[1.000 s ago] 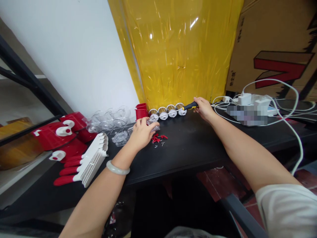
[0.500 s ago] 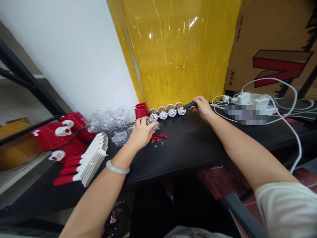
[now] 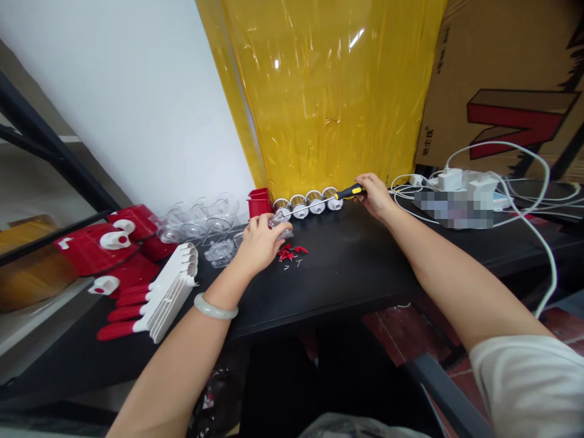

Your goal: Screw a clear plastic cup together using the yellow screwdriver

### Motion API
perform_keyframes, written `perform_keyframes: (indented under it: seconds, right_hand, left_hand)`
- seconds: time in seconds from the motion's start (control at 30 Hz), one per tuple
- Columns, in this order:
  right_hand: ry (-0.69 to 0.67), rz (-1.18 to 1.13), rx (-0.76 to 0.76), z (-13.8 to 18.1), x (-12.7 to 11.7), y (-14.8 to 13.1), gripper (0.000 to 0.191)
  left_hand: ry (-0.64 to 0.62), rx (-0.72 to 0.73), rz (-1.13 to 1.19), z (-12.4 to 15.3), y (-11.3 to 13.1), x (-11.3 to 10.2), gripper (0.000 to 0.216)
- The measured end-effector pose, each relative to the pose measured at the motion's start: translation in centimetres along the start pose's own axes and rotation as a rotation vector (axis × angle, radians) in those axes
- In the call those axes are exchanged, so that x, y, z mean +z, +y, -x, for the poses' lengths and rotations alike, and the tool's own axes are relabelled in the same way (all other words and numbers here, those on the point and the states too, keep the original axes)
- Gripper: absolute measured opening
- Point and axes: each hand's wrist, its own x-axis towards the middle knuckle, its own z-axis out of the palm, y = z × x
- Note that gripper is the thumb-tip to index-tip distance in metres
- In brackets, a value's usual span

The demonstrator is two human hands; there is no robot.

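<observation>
My left hand (image 3: 261, 242) is closed round a clear plastic part (image 3: 281, 226), partly hidden under the fingers. With closed fingers, my right hand (image 3: 373, 196) grips the black and yellow handle of a screwdriver (image 3: 350, 192). Its long shaft slants left and down, and the tip reaches the clear part. Just below lie several small red pieces (image 3: 288, 252) and a few loose screws (image 3: 298, 263). Behind the shaft, several white-capped gold cylinders (image 3: 314, 204) lie in a row. More clear parts (image 3: 221, 253) sit left of my left hand.
A red container (image 3: 258, 202) stands by the yellow sheet (image 3: 337, 97). Clear cups (image 3: 201, 218), red housings (image 3: 98, 249) and white pieces with red handles (image 3: 171, 295) occupy the black table's left side. White cables (image 3: 545, 225) and chargers (image 3: 451, 180) are at right, before a cardboard box (image 3: 502, 79).
The screwdriver handle has turned slightly in my right hand, with more of its yellow side showing. My left hand keeps its hold on the clear part.
</observation>
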Motion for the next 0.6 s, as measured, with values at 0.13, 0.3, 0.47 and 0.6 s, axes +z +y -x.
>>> perform_keyframes:
  seconds: [0.13, 0.3, 0.47, 0.6]
  right_hand:
    - [-0.062, -0.223, 0.052, 0.7, 0.31, -0.74, 0.028]
    - [-0.062, -0.053, 0.088, 0.32, 0.06, -0.53, 0.043]
    - [-0.051, 0.068, 0.04, -0.14, -0.04, -0.06, 0.037]
    - [0.033, 0.001, 0.025, -0.09, 0.47, 0.07, 0.02]
  left_hand:
    - [0.002, -0.003, 0.002, 0.03, 0.06, -0.03, 0.038]
    - [0.004, -0.001, -0.009, 0.0, -0.01, 0.04, 0.038]
    - [0.005, 0.002, -0.014, 0.02, -0.06, 0.08, 0.038]
    - [0.01, 0.009, -0.005, 0.06, -0.05, 0.15, 0.039]
